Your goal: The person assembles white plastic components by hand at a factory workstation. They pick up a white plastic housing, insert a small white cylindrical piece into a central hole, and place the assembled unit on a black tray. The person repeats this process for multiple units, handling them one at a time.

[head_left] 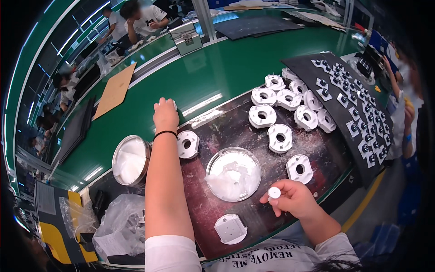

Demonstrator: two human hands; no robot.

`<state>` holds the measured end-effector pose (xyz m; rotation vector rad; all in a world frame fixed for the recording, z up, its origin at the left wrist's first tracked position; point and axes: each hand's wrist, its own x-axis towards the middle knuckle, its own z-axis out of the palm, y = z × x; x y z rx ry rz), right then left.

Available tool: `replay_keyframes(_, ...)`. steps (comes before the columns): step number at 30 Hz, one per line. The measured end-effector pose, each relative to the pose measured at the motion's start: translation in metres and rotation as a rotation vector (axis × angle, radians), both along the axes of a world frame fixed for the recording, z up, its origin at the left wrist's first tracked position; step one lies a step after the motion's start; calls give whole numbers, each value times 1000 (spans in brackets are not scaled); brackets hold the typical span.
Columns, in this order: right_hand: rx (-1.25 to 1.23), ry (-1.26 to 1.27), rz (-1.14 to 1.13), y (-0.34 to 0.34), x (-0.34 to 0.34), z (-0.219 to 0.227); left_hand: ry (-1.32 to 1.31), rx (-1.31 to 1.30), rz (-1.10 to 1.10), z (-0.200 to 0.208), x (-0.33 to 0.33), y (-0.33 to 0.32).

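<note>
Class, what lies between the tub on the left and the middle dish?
In the head view, the left forearm crosses between the tub and the dish, with a white housing just to its right.

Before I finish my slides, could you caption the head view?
Right hand holds a small white disc near a round dish; left hand extends over a green surface.

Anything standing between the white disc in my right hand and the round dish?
Nothing visible: only dark work surface shows between the white disc, in your right hand, and the round dish. The white housing nearby sits off that line.
</note>
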<state>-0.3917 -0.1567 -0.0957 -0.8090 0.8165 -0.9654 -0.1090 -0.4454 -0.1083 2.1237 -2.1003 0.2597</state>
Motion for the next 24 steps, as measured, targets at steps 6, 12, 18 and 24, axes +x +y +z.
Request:
replay_keyframes(6,-42,80,37,1,17,0,-4,-162,-123,9,4,18)
replay_keyframes(12,-337,224,-5,10,53,-19,326,-323,-397,59,-28,81)
replay_keyframes(18,-416,429,37,9,74,-21,502,-409,-684,86,-39,169)
replay_keyframes(24,-280,309,98,9,80,-29,688,-164,-700,89,-19,250)
